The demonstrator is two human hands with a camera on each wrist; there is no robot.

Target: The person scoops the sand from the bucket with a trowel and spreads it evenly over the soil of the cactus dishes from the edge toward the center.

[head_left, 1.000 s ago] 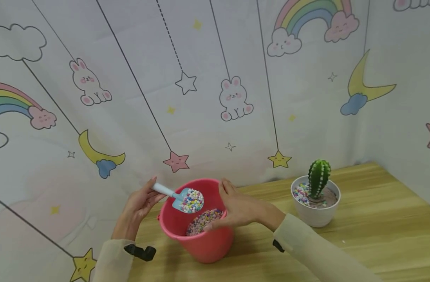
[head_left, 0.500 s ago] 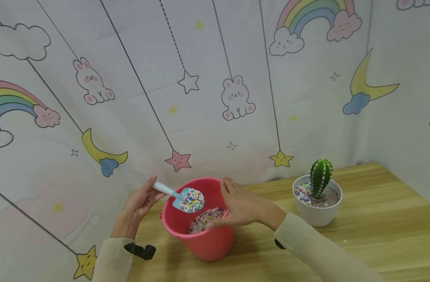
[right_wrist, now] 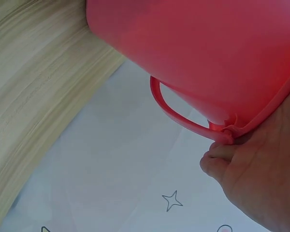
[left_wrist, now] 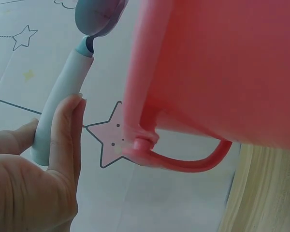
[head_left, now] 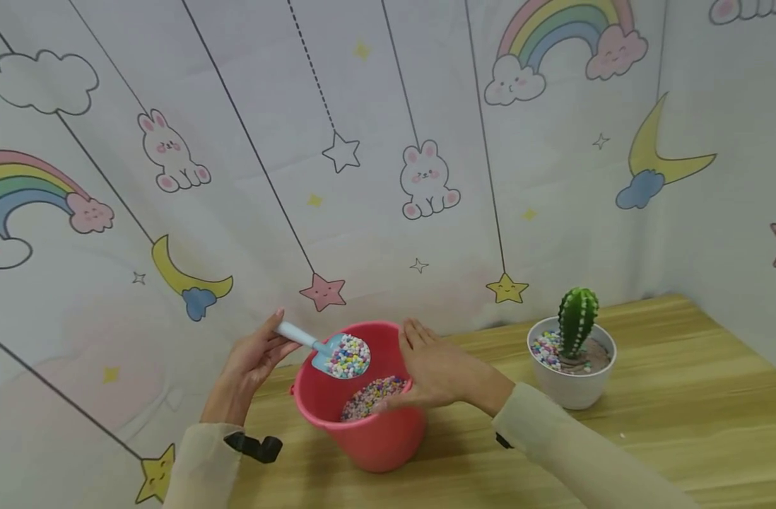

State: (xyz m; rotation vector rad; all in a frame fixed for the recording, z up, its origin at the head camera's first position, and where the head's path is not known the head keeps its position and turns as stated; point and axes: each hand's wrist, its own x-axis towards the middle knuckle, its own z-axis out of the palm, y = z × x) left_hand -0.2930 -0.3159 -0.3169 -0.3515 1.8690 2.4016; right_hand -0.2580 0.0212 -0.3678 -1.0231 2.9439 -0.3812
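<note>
My left hand (head_left: 251,360) pinches the pale handle of a small toy shovel (head_left: 297,334) between thumb and fingers. Its blue blade is heaped with small multicoloured beads (head_left: 350,357) and hangs over the mouth of a pink bucket (head_left: 378,445). More beads (head_left: 370,401) lie in the bottom of this bucket, partly hidden by the right hand. On the bucket's right rim rests my right hand (head_left: 445,371), its fingers straight and its thumb across the rim. The left wrist view shows the fingers around the shovel handle (left_wrist: 63,101), beside the bucket's hanging bail (left_wrist: 193,166).
A white pot (head_left: 572,389) with a green cactus (head_left: 577,322) stands at the right of the wooden table (head_left: 680,396). Beads and brown soil fill its top. A cloth backdrop (head_left: 261,92) printed with rabbits, stars and rainbows rises behind the table.
The loaded shovel has risen slightly over the bucket in my left hand. My right hand keeps its place on the rim. The view has shifted a little.
</note>
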